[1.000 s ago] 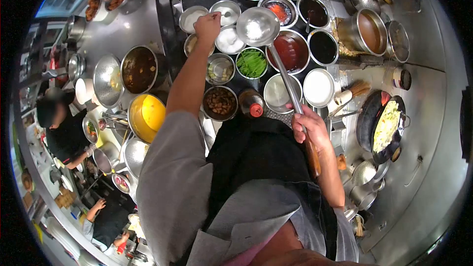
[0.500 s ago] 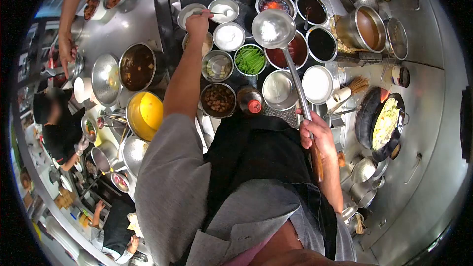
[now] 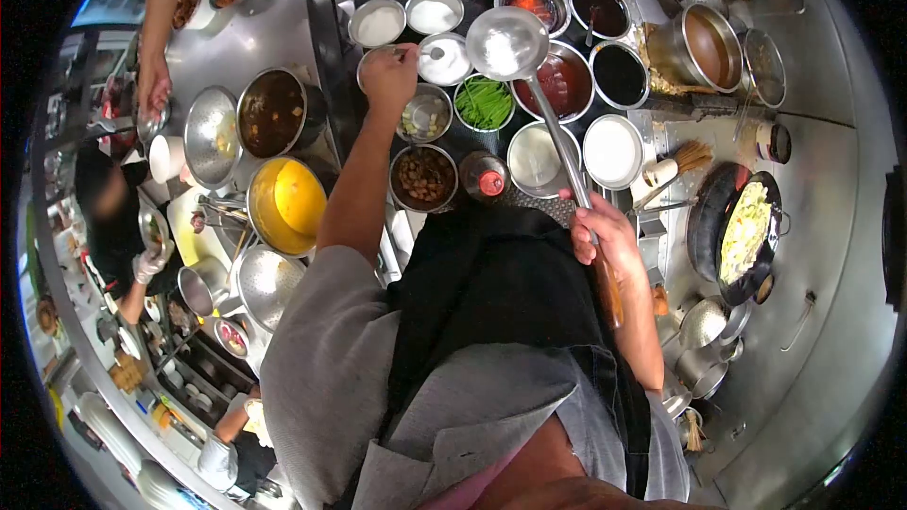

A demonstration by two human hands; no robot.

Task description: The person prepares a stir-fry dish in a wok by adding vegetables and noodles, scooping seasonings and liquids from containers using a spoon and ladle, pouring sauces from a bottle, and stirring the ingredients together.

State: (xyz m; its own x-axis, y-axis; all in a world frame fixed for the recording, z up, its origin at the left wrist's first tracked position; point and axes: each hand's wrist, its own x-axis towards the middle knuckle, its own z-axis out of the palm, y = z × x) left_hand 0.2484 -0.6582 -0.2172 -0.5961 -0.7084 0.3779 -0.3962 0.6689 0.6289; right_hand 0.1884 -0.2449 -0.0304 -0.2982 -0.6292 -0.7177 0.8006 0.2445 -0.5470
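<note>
My left hand [image 3: 389,74] pinches a small spoon [image 3: 435,53], its tip at a metal bowl of white powder [image 3: 453,64]. Two more bowls of white seasoning [image 3: 436,13] sit beyond it, and a bowl of cut greens [image 3: 484,102] is just to the right. In my right hand [image 3: 607,238] is a long ladle [image 3: 559,132] with a wooden handle end. The ladle's shiny round bowl hangs over the seasoning bowls, partly hiding a bowl of red sauce [image 3: 570,82]. Whether the ladle holds anything is hard to tell from the glare.
A wok [image 3: 753,236] with pale yellow-green food stands on the right by a bamboo brush [image 3: 694,157]. Behind it is a pot of brown liquid [image 3: 710,49]. A red-capped bottle [image 3: 490,182] stands near my apron. Leftward are a pot of yellow liquid [image 3: 269,203] and co-workers.
My left hand has moved nearer to me, bringing the spoon from the farther white bowl to the closer one. The ladle has shifted slightly left and away from me.
</note>
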